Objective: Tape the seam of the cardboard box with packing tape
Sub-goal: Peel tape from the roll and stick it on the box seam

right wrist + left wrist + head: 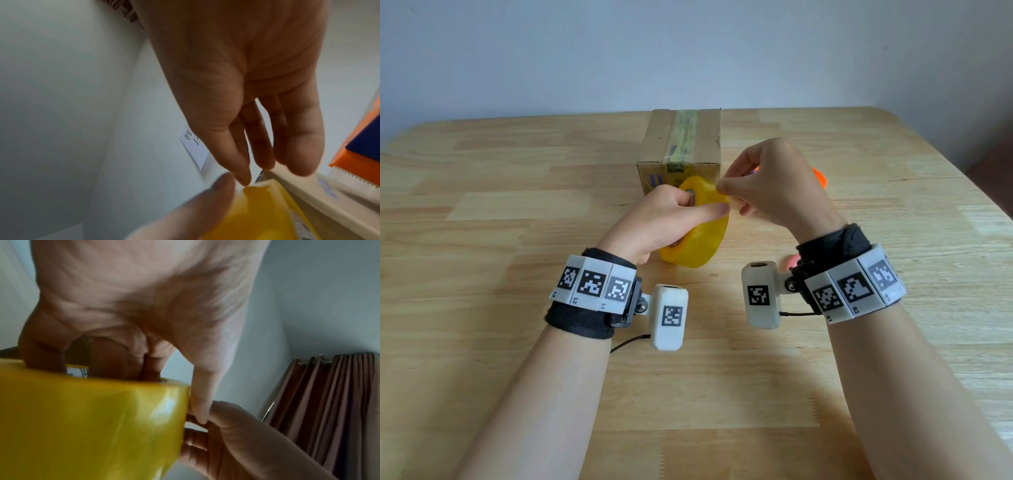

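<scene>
A cardboard box stands at the table's middle back, a strip of tape running along its top seam. In front of it my left hand holds a yellow roll of packing tape in the air, fingers hooked into the core and thumb lying along the outer face. My right hand meets the roll at its upper right edge, thumb and forefinger pinching the tape's loose end. In the left wrist view the roll fills the lower left.
An orange and blue tape cutter with a toothed edge lies to the right of the box, showing as an orange sliver behind my right hand. A pink object peeks out under my right wrist. The wooden table extends to both sides.
</scene>
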`<state>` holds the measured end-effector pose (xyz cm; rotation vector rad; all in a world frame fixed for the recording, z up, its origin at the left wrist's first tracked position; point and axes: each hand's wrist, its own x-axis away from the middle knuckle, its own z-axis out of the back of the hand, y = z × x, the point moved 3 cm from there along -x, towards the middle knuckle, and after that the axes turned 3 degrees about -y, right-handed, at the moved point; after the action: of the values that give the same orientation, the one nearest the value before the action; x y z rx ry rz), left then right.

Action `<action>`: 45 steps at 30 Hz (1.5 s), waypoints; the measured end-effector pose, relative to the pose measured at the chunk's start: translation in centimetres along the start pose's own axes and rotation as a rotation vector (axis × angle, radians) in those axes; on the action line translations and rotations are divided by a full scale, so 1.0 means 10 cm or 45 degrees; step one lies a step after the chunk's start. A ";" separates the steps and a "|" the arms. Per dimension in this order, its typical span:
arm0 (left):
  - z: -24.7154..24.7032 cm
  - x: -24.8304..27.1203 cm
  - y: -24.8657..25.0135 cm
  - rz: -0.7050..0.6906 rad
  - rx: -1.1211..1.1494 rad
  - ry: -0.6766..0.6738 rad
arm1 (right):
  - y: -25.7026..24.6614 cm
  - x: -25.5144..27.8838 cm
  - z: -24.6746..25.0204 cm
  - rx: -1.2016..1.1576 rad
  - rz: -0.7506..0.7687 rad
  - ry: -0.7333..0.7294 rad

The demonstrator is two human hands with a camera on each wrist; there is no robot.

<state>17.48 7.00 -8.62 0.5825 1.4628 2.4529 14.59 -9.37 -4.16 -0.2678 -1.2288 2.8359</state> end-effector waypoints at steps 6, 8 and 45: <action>-0.07 0.05 0.09 -0.033 0.094 -0.047 | -0.06 -0.01 0.05 0.093 0.134 0.131; -0.09 0.05 0.09 -0.035 0.094 -0.043 | -0.08 -0.01 0.05 0.157 0.170 0.137; -0.05 0.03 0.08 0.014 0.236 0.081 | -0.08 0.00 0.15 -0.157 0.299 0.142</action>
<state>16.98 6.39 -8.03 0.5530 1.7294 2.3806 14.30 -9.85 -2.57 -0.6056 -1.4383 2.8889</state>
